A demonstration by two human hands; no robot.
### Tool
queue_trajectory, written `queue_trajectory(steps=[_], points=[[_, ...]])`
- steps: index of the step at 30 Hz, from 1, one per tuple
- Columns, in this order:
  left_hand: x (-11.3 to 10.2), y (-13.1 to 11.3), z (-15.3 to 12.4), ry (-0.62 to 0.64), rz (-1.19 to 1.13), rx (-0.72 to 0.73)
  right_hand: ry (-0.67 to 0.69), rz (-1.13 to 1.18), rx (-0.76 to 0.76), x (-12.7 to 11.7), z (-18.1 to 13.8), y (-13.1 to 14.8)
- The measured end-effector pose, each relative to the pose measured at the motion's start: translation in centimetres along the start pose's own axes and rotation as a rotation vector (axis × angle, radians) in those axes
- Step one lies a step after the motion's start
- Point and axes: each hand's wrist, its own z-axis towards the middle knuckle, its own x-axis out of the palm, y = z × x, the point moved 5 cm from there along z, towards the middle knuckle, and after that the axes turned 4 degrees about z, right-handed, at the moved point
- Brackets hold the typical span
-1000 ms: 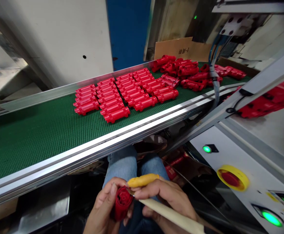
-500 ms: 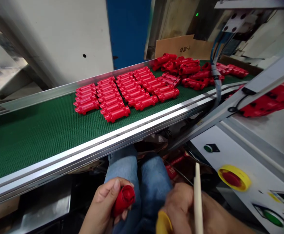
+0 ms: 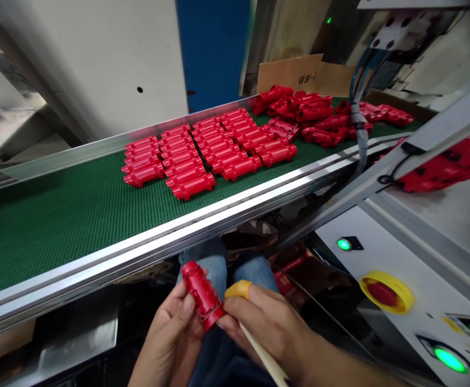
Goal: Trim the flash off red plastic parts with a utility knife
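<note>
My left hand (image 3: 170, 336) is closed round a red plastic cylinder part (image 3: 202, 295), which stands tilted over my lap. My right hand (image 3: 267, 325) pinches the lower end of the same part while gripping a thin pale stick tool (image 3: 262, 357); its forefinger wears a yellow finger cot (image 3: 238, 289). Both hands sit below the near rail of the green conveyor belt (image 3: 57, 220). On the belt lie neat rows of red parts (image 3: 202, 153) like it, and a loose heap of them (image 3: 311, 115) further right.
A grey control panel (image 3: 404, 328) on the right carries a red emergency stop button (image 3: 385, 293) in a yellow ring and green lit buttons (image 3: 343, 244). A cardboard box (image 3: 295, 78) stands behind the heap. Hoses (image 3: 358, 121) hang over the belt's right end.
My right hand, which had swung down and away with the stick upright, came back to the part. The left hand turned the part from end-on to side-on and raised it.
</note>
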Motion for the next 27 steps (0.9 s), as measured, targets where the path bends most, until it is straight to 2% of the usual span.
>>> queue_trajectory(steps=[2, 5, 10, 17, 22, 27], points=[[0.4, -0.3, -0.2, -0.007, -0.076, -0.009, -0.055, 0.052, -0.031, -1.0, -0.2, 0.1], [0.9, -1.4, -0.7, -0.067, -0.084, 0.065, -0.085, 0.297, -0.051, -2.4, -0.2, 0.3], [1.4, -1.8, -1.1, -0.115, -0.041, 0.083, -0.054, 0.556, -0.016, -2.3, -0.6, 0.4], [0.9, -1.7, -1.3, -0.126, -0.011, 0.079, -0.047, 0.515, -0.096, -1.8, -0.4, 0.3], [1.2, -1.7, -1.4, -0.115, 0.000, 0.080, -0.046, 0.520, -0.081, -1.8, 0.0, 0.2], [1.2, -1.7, -1.4, -0.114, 0.024, 0.093, 0.070, 0.531, -0.079, -1.1, -0.4, 0.0]])
